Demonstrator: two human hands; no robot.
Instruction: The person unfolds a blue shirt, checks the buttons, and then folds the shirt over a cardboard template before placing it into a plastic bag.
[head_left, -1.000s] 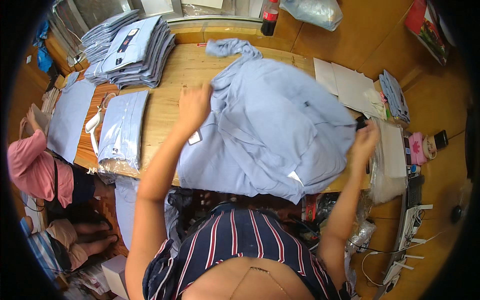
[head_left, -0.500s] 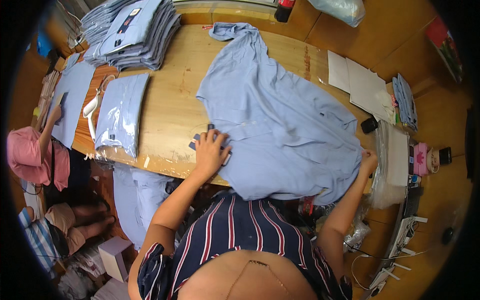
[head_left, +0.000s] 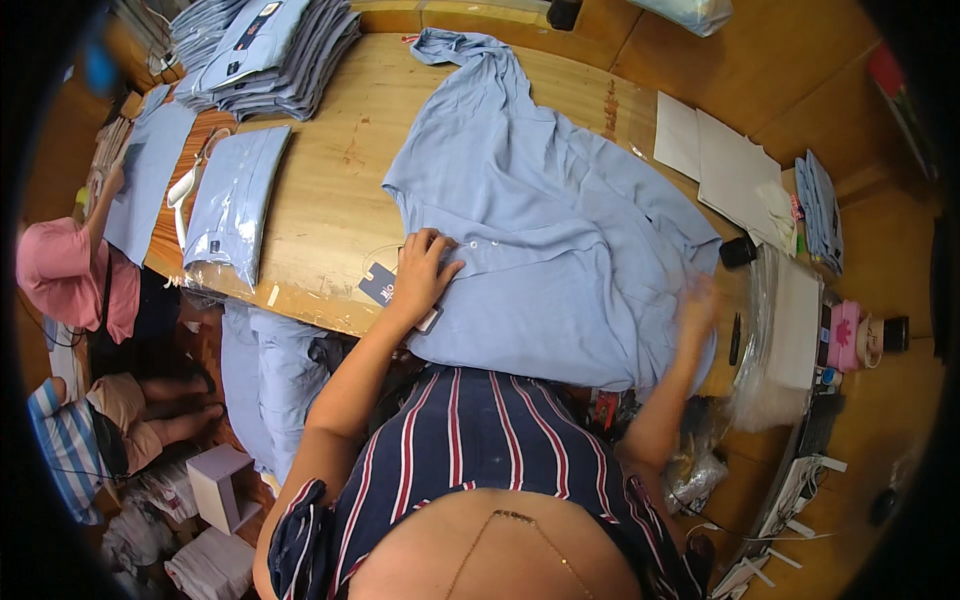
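1. One light blue shirt point(head_left: 560, 215) lies spread on the wooden tabletop point(head_left: 330, 190). Its bottom side reaches the near edge, by the person's tummy.
2. Left of the shirt there is room to move: a wide stretch of yellow wood. On the right, only a thin strip shows before the clear plastic bags point(head_left: 762, 345).
3. One bagged shirt point(head_left: 238, 200) sits on the left. Behind it are tall piles of folded shirts point(head_left: 285, 75) (too many to count). Two white sheets point(head_left: 738, 175) lie at the far right.
4. The left hand point(head_left: 422, 280) rests on the shirt by its buttons, fingers point(head_left: 415, 247) bent and a little apart. One navy tag point(head_left: 376, 284) is just beside it.
5. The right hand point(head_left: 696, 312) is blurry over the shirt's right side. Nobody can tell if its fingers hold cloth.
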